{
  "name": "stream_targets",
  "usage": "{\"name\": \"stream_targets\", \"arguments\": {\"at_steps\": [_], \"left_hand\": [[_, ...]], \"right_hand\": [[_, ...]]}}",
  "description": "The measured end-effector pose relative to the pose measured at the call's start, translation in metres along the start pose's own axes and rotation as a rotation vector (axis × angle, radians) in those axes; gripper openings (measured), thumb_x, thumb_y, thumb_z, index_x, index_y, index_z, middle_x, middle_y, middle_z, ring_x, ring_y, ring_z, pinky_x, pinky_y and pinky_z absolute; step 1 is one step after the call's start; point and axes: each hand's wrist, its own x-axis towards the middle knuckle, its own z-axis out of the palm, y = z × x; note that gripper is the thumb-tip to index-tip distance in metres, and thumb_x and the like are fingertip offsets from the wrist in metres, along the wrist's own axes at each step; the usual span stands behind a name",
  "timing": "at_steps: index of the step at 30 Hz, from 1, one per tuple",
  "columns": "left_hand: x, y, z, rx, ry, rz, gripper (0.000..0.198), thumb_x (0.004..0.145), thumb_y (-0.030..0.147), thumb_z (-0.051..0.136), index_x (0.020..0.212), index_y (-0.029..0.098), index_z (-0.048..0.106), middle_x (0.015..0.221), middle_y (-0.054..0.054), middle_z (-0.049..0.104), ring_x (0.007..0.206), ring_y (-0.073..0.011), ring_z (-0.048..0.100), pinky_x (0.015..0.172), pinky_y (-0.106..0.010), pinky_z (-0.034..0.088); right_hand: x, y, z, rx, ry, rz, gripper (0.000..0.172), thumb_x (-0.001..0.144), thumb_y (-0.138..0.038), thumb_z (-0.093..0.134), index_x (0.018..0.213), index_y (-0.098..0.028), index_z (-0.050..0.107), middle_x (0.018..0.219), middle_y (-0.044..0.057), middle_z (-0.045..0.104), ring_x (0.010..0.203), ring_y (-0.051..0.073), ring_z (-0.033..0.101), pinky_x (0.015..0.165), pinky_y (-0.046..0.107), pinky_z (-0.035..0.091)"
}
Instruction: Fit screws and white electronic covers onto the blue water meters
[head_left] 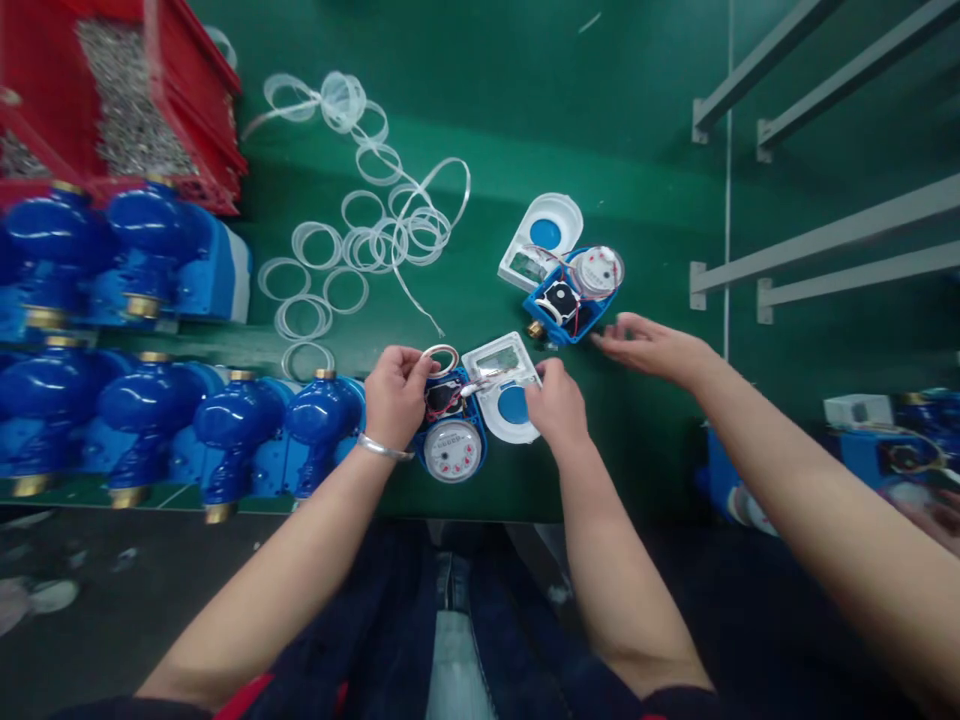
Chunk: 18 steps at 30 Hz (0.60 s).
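Note:
In front of me lies an opened water meter (453, 450) with a round dial, red and black wires and a blue housing. My left hand (397, 395) is at its left edge, thumb and fingers closed on a pale ring with a brownish edge (452, 356) over the housing. Wires link the meter to its white cover (498, 410), which lies turned over and shows a blue disc (514, 404) and a clear window. My right hand (556, 405) grips the cover's right edge, its fingertips partly hidden.
Another person's hand (649, 348) reaches in from the right beside a second opened water meter (574, 300) and its cover (555, 212). Clear plastic rings (360, 290) lie loose behind my left hand. Blue meters (240, 430) line the left, below red bins (199, 130). Metal bars (825, 235) stand right.

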Motion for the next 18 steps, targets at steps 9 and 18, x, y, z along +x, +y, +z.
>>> {"name": "stream_targets", "arguments": {"at_steps": [9, 18], "left_hand": [[-0.013, -0.022, -0.007, 0.281, 0.027, 0.470, 0.011, 0.080, 0.025, 0.050, 0.076, 0.019, 0.058, 0.079, 0.001, 0.069, 0.076, -0.0121, 0.064, 0.104, -0.041, 0.028], [-0.008, -0.031, 0.005, 0.479, 0.007, 0.561, 0.020, 0.084, 0.024, 0.043, 0.073, 0.020, 0.060, 0.085, 0.000, 0.070, 0.088, -0.0144, 0.063, 0.107, -0.046, 0.019]], "right_hand": [[-0.098, 0.038, 0.026, 0.600, -0.243, 0.285, 0.045, 0.053, -0.018, 0.062, 0.098, -0.018, 0.055, 0.093, 0.006, 0.066, 0.084, 0.024, 0.061, 0.078, 0.039, 0.048], [-0.088, 0.061, 0.038, 0.681, -0.543, 0.318, 0.048, 0.063, -0.048, 0.058, 0.098, -0.016, 0.054, 0.103, 0.013, 0.062, 0.096, 0.027, 0.057, 0.082, 0.042, 0.043]]}}
